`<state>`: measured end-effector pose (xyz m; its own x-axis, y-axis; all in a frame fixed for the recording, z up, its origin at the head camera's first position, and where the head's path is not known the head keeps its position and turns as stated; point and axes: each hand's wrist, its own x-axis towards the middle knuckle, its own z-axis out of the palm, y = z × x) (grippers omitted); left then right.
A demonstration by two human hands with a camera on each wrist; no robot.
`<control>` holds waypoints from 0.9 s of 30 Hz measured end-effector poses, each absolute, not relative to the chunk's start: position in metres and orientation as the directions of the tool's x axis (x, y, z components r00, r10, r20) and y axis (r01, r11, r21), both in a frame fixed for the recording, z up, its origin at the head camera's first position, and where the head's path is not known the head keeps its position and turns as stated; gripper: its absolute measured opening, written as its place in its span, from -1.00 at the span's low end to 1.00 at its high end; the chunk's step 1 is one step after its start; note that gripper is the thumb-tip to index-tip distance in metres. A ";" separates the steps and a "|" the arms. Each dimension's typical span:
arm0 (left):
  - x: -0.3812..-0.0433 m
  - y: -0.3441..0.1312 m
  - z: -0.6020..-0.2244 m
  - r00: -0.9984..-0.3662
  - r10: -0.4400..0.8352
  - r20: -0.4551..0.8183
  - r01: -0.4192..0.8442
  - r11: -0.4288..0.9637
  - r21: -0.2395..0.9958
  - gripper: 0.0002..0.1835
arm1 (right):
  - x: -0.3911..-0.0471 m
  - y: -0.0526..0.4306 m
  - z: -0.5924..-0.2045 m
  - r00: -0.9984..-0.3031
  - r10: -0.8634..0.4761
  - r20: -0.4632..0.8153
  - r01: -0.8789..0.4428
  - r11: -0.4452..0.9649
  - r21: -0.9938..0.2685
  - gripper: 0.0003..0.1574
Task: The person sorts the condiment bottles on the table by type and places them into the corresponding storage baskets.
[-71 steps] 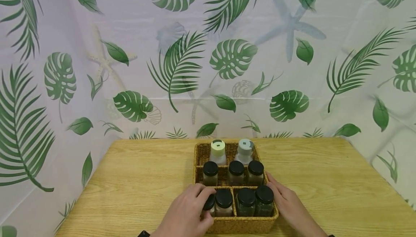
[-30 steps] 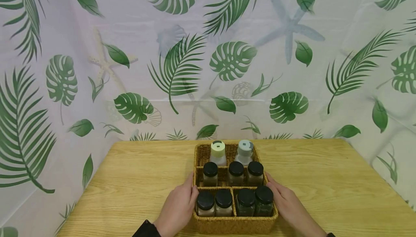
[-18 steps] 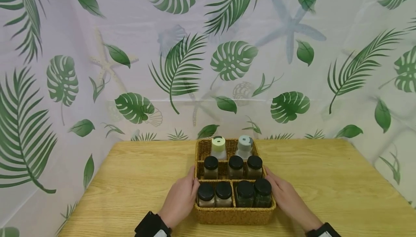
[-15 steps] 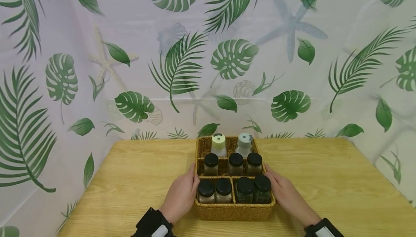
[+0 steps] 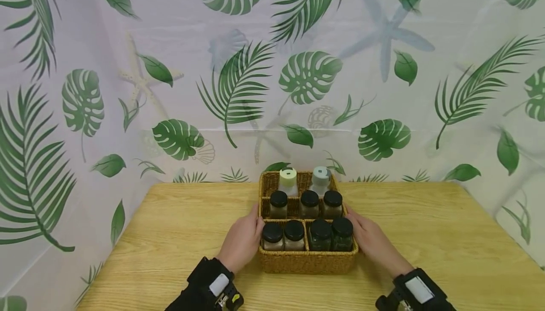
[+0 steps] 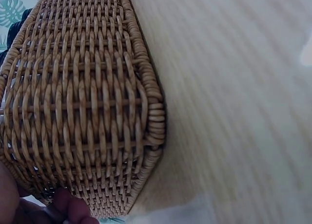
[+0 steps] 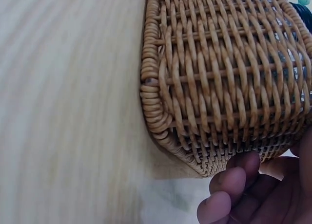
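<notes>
A brown wicker basket (image 5: 308, 262) with compartments sits on the wooden table. My left hand (image 5: 240, 242) grips its left side, thumb near the top rim; the left wrist view shows the woven wall (image 6: 78, 97) close up, with curled fingers at the lower left. On the opposite side my right hand (image 5: 370, 235) holds the basket, and its bent fingertips (image 7: 230, 180) show against the weave in the right wrist view. Black-lidded glass jars (image 5: 294, 235) fill the front and middle compartments. At the back stand a bottle with a pale yellow cap (image 5: 288, 181) and one with a grey cap (image 5: 320, 181).
The wooden table (image 5: 191, 221) extends to both sides of the basket and in front of it. Behind it hangs a white cloth (image 5: 264, 79) printed with green leaves and starfish. Black wrist straps with devices (image 5: 215, 280) are on both forearms.
My left hand has left the front-left jar and taken hold of the basket's left side. With both hands on it, the basket has slid away from me toward the back of the table.
</notes>
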<state>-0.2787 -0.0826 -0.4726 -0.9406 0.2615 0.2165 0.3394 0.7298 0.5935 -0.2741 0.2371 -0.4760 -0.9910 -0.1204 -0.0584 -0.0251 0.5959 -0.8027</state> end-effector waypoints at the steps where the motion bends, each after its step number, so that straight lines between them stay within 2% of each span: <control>1: -0.280 -0.082 -0.473 -0.941 0.262 0.214 0.338 0.729 0.595 -0.44 | -0.275 0.238 -0.476 -0.991 -0.123 -0.056 -0.028 0.597 -0.802 -0.21; 20: -0.298 -0.082 -0.473 -0.952 0.242 0.187 0.306 0.744 0.594 -0.45 | -0.289 0.237 -0.474 -0.990 -0.135 -0.050 -0.043 0.610 -0.791 -0.24; 24: -0.299 -0.082 -0.471 -0.957 0.218 0.192 0.289 0.780 0.554 -0.47 | -0.290 0.238 -0.474 -0.989 -0.141 -0.037 -0.064 0.648 -0.759 -0.24; 27: -0.300 -0.082 -0.468 -0.951 0.208 0.230 0.297 0.825 0.480 -0.51 | -0.290 0.240 -0.472 -0.989 -0.146 -0.024 -0.085 0.693 -0.715 -0.25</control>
